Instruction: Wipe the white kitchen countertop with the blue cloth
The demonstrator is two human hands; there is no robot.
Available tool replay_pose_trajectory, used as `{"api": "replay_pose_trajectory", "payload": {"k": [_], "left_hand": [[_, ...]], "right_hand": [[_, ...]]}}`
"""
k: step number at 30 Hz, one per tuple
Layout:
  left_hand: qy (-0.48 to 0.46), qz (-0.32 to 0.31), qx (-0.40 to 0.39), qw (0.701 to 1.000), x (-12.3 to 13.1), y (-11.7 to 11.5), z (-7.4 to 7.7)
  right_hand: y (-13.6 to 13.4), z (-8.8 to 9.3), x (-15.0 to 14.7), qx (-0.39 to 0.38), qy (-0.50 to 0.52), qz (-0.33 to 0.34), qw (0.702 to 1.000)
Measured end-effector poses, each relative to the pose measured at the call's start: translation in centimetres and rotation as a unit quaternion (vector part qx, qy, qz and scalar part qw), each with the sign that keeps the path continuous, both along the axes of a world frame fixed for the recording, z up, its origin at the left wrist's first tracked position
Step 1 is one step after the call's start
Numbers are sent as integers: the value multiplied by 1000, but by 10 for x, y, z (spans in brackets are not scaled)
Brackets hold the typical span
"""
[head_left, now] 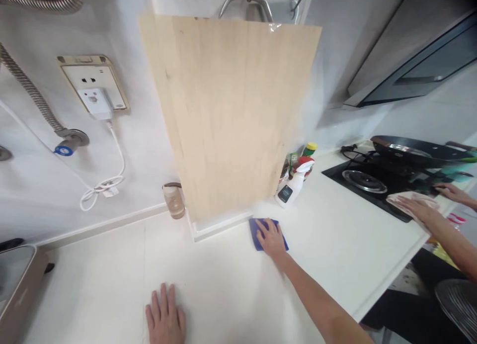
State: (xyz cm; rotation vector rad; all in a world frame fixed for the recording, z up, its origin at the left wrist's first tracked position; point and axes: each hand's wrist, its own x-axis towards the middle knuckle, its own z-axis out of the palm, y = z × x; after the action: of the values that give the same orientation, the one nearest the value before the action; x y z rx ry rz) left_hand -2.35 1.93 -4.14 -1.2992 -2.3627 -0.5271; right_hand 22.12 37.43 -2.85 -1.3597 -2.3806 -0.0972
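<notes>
My right hand [271,238] presses down on a folded blue cleaning cloth [255,237], gripping it against the white countertop [223,279]. The cloth lies by the foot of a boxed-in column, close to its white base edge. At the bottom of the view my left hand [166,318] rests palm down on the counter with its fingers spread, holding nothing. A white spray bottle [289,189] with a red and white head stands just beyond the cloth.
A wooden board [231,110] covers the column's front. Beside it stands a tinted cup [174,202]. At right, another person's hand [417,207] holds a pale cloth by the black stove [363,180], which has a wok [413,152] behind. An appliance [22,284] sits at left.
</notes>
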Motion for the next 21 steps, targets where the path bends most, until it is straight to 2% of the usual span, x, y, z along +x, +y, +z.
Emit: {"api": "replay_pose_trajectory", "payload": {"k": [4, 9, 16, 21], "left_hand": [[-3, 3, -12, 1000, -1, -2, -2], [-11, 13, -27, 999, 0, -2, -4], [-36, 24, -42, 998, 0, 0, -6], [-61, 21, -44, 997, 3, 1, -3]], "right_hand": [[-9, -1, 0, -2, -2, -58, 998], [-54, -2, -22, -20, -50, -107, 993], [-156, 5, -72, -52, -59, -29, 996], [-241, 8, -102, -90, -20, 79, 993]]}}
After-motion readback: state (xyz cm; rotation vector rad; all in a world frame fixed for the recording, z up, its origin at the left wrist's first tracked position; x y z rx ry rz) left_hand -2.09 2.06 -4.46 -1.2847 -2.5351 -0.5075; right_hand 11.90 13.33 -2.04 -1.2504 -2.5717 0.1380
